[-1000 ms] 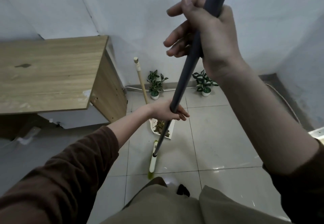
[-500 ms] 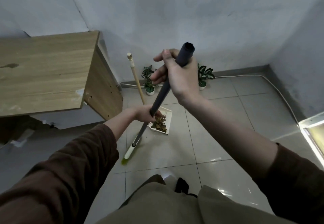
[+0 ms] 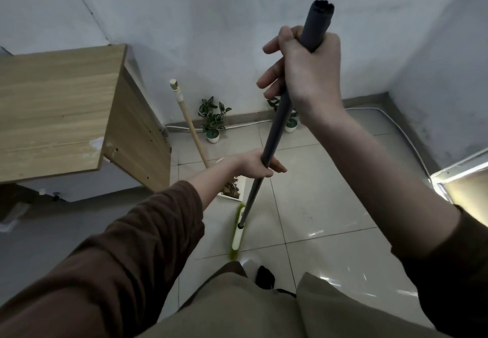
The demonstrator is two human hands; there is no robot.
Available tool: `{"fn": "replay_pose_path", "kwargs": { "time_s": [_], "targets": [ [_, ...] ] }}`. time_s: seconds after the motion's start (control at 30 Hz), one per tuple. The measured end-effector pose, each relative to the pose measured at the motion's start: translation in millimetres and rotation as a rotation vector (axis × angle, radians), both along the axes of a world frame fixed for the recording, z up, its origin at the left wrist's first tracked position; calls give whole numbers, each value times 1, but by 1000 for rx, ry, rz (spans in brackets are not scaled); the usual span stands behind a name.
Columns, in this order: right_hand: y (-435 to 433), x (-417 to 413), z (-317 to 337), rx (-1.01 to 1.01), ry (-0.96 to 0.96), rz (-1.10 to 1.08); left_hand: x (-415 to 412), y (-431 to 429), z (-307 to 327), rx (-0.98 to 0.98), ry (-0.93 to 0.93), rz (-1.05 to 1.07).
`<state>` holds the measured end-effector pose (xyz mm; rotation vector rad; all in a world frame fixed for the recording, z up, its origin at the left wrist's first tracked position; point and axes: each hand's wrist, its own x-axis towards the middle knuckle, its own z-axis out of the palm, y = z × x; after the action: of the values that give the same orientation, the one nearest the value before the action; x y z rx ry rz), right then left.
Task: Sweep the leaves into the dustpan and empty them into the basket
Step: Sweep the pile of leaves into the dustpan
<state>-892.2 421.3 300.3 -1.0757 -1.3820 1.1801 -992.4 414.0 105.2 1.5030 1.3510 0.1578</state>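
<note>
1. 2 hands are wrapped around the broom handle [image 3: 274, 136]: the right hand [image 3: 306, 73] near its top, the left hand [image 3: 257, 164] lower down, fingers curled round it.
2. The green broom head [image 3: 237, 232] rests on the tiles at 6 o'clock from the dustpan [image 3: 233, 188], which holds the leaves [image 3: 231, 187].
3. No basket is in view.
4. Risk: a hard push could nudge the pan and spill leaves, or send the wooden pole [image 3: 188, 123] at 11 o'clock toppling.

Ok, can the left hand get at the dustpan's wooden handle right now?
Probably not without letting go. The left hand is closed around the broom pole, as is the right hand. The dustpan handle stands just beyond it with nothing between, so it looks reachable once freed.
</note>
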Motion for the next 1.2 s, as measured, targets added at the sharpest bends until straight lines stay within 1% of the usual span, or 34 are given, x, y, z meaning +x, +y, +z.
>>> {"fn": "replay_pose_path", "kwargs": {
  "time_s": [0.1,0.23,0.33,0.47,0.6,0.73,0.93,1.1,1.2],
  "targets": [
    [10,11,5,22,-18,31,17,11,0,24,-22,38],
    [21,24,9,81,-18,135,33,25,-2,86,-62,114],
    [27,34,12,113,-50,186,42,35,-2,95,-91,156],
    [33,49,18,137,-61,205,54,44,0,116,-114,153],
    [39,62,29,172,-69,156,71,53,9,144,-184,134],
    [44,63,39,195,-69,69,85,66,15,150,-208,61],
    [56,44,30,184,-153,16,89,78,12,105,-251,20],
    [68,5,11,113,-171,-7,59,87,-1,49,-224,10],
    [75,-22,1,73,-163,-2,24,92,-9,60,-199,33]
  ]
}}
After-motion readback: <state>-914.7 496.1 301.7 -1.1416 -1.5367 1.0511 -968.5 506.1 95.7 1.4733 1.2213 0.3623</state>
